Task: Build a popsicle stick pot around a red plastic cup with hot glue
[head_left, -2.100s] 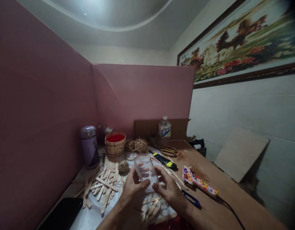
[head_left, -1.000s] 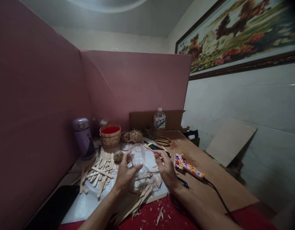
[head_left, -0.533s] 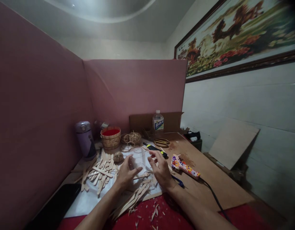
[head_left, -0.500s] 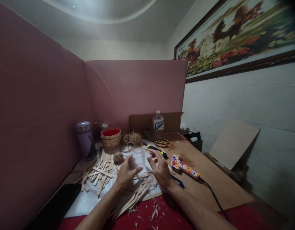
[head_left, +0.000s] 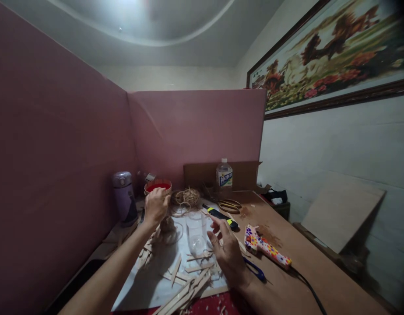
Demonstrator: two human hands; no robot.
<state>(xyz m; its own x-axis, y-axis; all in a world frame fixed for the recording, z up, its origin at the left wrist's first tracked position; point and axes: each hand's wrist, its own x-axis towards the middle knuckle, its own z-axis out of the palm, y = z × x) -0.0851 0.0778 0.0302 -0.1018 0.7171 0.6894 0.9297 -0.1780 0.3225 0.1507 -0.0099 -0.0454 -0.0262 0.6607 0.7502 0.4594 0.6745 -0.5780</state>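
My left hand (head_left: 156,205) reaches out to a small woven basket (head_left: 149,189) with a red inside. Its fingers are curled at the basket's near right rim, and the hand covers most of the front. A clear plastic cup (head_left: 195,234) stands on the white sheet (head_left: 129,280). Just right of it is my right hand (head_left: 226,249), fingers bent but apart, holding nothing I can see. A small ball of twine (head_left: 167,224) lies below my left wrist. Wooden craft sticks (head_left: 191,286) are scattered around the cup, several of them split.
A purple flask (head_left: 124,199) stands far left. Behind are a twine coil (head_left: 187,197), a bottle (head_left: 224,175) and gold-handled scissors (head_left: 230,204). A black-and-yellow tool (head_left: 221,216), a flowered glue gun (head_left: 267,247) with a cord and a blue-handled tool (head_left: 255,269) lie to the right.
My left hand has left the cup's side and moved forward and left to the basket. My right hand stays beside the cup. The view has shifted slightly.
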